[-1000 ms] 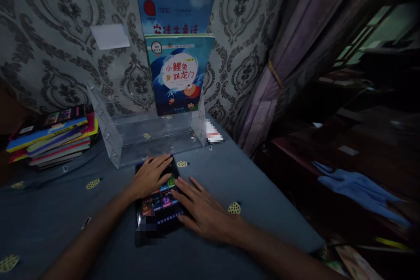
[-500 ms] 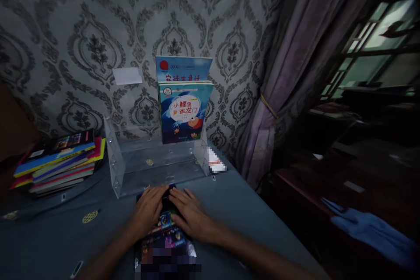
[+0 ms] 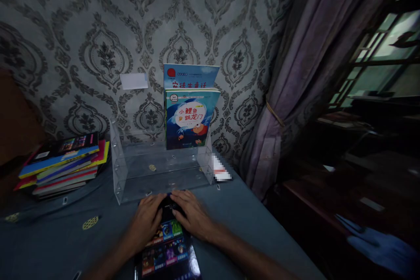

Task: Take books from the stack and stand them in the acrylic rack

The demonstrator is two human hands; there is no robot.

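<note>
A dark book (image 3: 169, 247) with rows of colourful pictures on its cover lies on the cloth-covered table before me. My left hand (image 3: 150, 216) grips its far left part, fingers bent over the far edge and thumb on the cover. On the far right part, my right hand (image 3: 190, 214) does the same, its thumb pointing inward. The undersides of the fingertips are hidden. Just beyond my hands stands a clear acrylic stepped rack (image 3: 157, 168). Toward its right end, a blue children's book (image 3: 187, 118) stands upright in front of a taller blue book (image 3: 192, 75).
A stack of books (image 3: 65, 164) lies left on the tablecloth (image 3: 98, 249). Behind the rack is a patterned wall (image 3: 138, 30) with a pale card-like piece (image 3: 134, 81) in front. A white item (image 3: 221, 169) lies right of the rack. A tied curtain (image 3: 272, 109) hangs beyond the table's right edge.
The view has shifted slightly, so the rack and stack appear lower and further right. Both hands stay at the dark book's far end, and more of its cover shows between them.
</note>
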